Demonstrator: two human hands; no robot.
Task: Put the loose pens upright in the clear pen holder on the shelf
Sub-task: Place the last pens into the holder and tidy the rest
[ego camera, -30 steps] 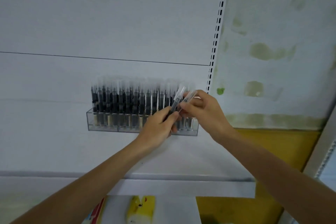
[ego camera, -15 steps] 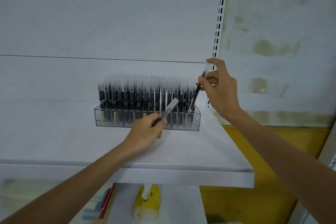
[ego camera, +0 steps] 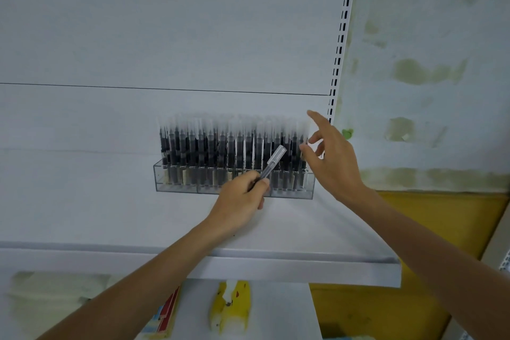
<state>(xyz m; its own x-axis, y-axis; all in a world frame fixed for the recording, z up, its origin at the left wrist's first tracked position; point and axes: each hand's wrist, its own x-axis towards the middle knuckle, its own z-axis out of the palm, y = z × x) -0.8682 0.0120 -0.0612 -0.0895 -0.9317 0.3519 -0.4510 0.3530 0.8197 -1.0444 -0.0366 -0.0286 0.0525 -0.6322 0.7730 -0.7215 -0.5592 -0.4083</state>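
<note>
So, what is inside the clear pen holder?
Rows of black pens stand upright in the clear pen holder. The left hand and the pen it holds hide part of its front.

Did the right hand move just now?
Yes. The right hand dropped lower beside the right end of the clear pen holder, now open and empty.

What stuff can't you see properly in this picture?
All in the head view:
1. The pen's lower end: hidden inside the left hand.
2. Empty spots in the clear pen holder: the packed pens hide them.
3. The packed pens' caps: blurred, so they cannot be counted.
4. The yellow thing below: the shelf hides its top.
</note>
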